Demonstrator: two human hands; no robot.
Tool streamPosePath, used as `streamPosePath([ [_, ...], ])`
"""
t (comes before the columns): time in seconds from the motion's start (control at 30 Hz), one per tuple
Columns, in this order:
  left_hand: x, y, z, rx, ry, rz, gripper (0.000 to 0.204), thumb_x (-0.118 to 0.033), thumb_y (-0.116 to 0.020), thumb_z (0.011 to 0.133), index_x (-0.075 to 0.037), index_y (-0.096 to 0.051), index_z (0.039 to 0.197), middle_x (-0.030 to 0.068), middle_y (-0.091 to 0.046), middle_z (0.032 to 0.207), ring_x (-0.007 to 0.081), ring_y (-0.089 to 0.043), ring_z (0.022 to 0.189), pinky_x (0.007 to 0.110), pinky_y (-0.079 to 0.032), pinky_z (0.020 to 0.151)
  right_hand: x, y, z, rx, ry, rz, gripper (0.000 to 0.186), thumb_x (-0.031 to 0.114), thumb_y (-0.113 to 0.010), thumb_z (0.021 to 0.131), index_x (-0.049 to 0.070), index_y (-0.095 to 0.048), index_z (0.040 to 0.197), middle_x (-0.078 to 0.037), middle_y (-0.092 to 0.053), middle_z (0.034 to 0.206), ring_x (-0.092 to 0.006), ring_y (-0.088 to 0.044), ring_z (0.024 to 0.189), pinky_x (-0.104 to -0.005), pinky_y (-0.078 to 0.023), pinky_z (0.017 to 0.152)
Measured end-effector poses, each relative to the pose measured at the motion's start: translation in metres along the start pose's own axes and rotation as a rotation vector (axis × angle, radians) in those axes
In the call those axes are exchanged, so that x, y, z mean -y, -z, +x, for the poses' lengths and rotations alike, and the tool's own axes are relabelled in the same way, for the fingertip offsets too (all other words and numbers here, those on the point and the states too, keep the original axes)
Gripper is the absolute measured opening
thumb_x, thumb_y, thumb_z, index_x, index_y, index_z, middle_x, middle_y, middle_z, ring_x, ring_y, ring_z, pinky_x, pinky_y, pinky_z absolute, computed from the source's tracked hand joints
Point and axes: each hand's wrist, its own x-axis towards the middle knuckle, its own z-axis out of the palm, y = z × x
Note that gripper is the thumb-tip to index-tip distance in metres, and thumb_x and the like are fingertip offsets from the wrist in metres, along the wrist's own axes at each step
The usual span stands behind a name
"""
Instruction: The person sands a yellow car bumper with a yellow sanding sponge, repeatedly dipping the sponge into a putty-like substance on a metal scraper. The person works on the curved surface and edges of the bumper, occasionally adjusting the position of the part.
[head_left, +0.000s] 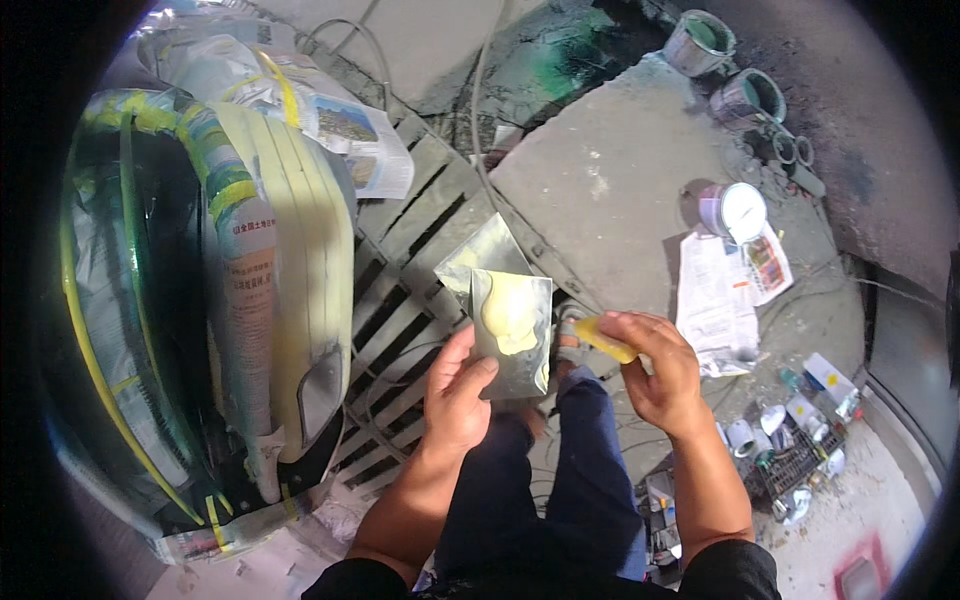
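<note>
My left hand [457,392] is closed on a flat metal plate [515,375] with a blob of pale yellow paste [508,315] on it. A second smeared plate [466,252] sticks out at an angle behind the first. My right hand [660,378] grips a yellow spreader [605,340] just right of the plate, its flat edge pointing left toward the paste, with a gap between them.
A masked car panel [305,250] fills the left, beside newspaper-covered items [368,145]. Underfoot lie slatted grating [410,165] and cables. At right are a concrete slab [600,160], paint pots [700,42], a can [738,210] on newspaper [715,310], and a cluttered crate [790,465].
</note>
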Motion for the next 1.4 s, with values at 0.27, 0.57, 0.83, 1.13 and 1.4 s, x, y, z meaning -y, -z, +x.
streamPosePath([
  [0.27, -0.031, -0.02, 0.003, 0.048, 0.012, 0.059, 0.043, 0.007, -0.046, 0.087, 0.006, -0.047, 0.13, 0.012, -0.059, 0.119, 0.0174, -0.057, 0.107, 0.032, -0.044, 0.096, 0.047, 0.009, 0.041, 0.082, 0.341, -0.338, 0.039, 0.015, -0.072, 0.071, 0.007, -0.062, 0.108, -0.007, -0.066, 0.111, -0.0254, -0.063, 0.106, -0.0412, -0.049, 0.092],
  [0.57, -0.051, -0.028, 0.001, 0.075, 0.001, 0.171, 0.044, 0.006, -0.042, 0.087, 0.002, -0.047, 0.131, 0.0142, -0.058, 0.119, 0.0177, -0.058, 0.107, 0.028, -0.045, 0.092, 0.064, -0.008, 0.053, 0.175, 0.397, -0.407, 0.037, 0.019, -0.069, 0.077, 0.008, -0.063, 0.111, -0.007, -0.066, 0.112, -0.0237, -0.063, 0.106, -0.0381, -0.049, 0.091],
  [0.83, -0.064, -0.022, 0.001, -0.108, -0.51, 0.898, 0.036, 0.001, -0.054, 0.088, 0.006, -0.051, 0.124, 0.0199, -0.054, 0.128, 0.0281, -0.053, 0.117, 0.035, -0.039, 0.102, 0.044, -0.01, 0.044, -0.382, -0.543, 0.555, 0.046, -0.007, -0.055, 0.084, 0.003, -0.047, 0.128, -0.014, -0.061, 0.116, -0.0239, -0.062, 0.101, -0.0367, -0.049, 0.091],
  [1.13, 0.043, 0.043, -0.042, -0.276, 0.388, 0.489, 0.049, 0.002, -0.054, 0.087, 0.0, -0.046, 0.135, 0.0036, -0.058, 0.111, 0.0117, -0.053, 0.095, 0.028, -0.044, 0.086, 0.0, -0.081, 0.176, 0.043, -0.609, 1.123, 0.05, -0.003, -0.055, 0.084, 0.0, -0.042, 0.132, -0.01, -0.062, 0.109, -0.0153, -0.06, 0.098, -0.0279, -0.047, 0.086],
  [1.4, 0.048, 0.011, -0.055, -0.386, 0.657, 0.573, 0.051, -0.001, -0.047, 0.088, 0.0, -0.04, 0.138, 0.0136, -0.056, 0.125, 0.0197, -0.052, 0.113, 0.034, -0.039, 0.099, 0.016, -0.158, 0.27, 0.1, 0.191, 0.704, 0.039, 0.001, -0.051, 0.081, 0.004, -0.05, 0.12, -0.025, -0.065, 0.097, -0.0413, -0.063, 0.093, -0.0457, -0.051, 0.08],
])
